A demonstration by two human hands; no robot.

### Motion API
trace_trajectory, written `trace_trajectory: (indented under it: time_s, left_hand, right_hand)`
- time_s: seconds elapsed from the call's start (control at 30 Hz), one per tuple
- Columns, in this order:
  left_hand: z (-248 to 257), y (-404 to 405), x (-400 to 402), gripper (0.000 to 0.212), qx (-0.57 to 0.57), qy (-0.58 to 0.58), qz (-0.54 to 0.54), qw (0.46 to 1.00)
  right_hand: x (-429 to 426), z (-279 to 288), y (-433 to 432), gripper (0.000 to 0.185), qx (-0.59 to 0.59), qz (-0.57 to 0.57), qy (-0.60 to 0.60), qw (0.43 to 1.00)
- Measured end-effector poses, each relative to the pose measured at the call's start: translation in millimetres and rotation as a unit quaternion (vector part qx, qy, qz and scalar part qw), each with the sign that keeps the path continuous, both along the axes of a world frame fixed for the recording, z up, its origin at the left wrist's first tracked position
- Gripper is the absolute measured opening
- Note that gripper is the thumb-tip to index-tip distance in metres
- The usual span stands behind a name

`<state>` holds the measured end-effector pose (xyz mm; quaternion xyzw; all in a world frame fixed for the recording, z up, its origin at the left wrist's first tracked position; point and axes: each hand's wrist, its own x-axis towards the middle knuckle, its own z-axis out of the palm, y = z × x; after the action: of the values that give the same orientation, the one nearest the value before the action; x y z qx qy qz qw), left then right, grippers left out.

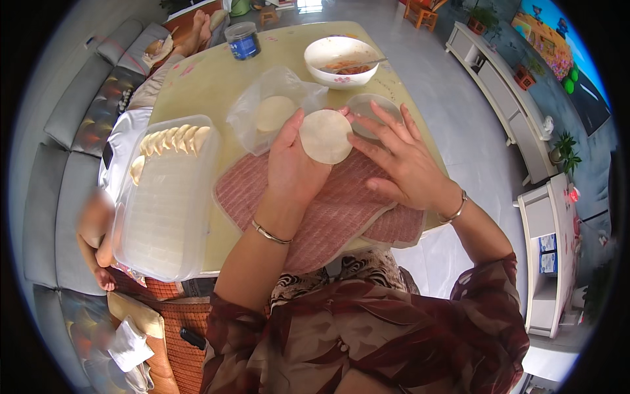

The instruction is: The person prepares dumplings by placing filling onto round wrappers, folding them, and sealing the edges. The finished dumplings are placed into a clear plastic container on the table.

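Observation:
A round dumpling wrapper [326, 137] lies on the palm and fingers of my left hand [299, 165]. My right hand [401, 160] is spread at the wrapper's right edge, its fingertips near or touching it, over a shallow round dish [366, 111] that looks to hold clear liquid. More round wrappers [275, 113] sit in a clear plastic bag [243, 111] behind my left hand. A white bowl [317, 76] holds reddish filling [350, 68] and a metal utensil. At the left, a clear plastic tray [162, 221] holds a row of folded dumplings [174, 139] and a single one below it.
A red checked cloth [344, 202] lies under my hands on the yellow-covered table [197, 93]. A lidded jar [242, 42] stands at the far left. Another person [96, 221] is on the grey sofa beside the tray, legs stretched along the table's left side.

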<state>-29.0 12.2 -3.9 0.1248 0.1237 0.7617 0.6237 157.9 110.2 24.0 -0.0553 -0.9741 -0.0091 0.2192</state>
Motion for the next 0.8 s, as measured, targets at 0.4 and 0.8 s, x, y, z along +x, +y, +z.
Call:
trace_trajectory:
  time_s: [0.4,0.8]
  left_hand:
    - [-2,-1,3,0.051,-0.006,0.009,-0.022,1.0]
    - [3,-1,3,0.062,-0.034,0.002,-0.002,0.999]
  right_hand:
    - [-2,6,29,0.047,0.036,-0.071,0.04,0.996]
    - [-2,-7,18,0.047,0.027,-0.112,-0.007,0.993]
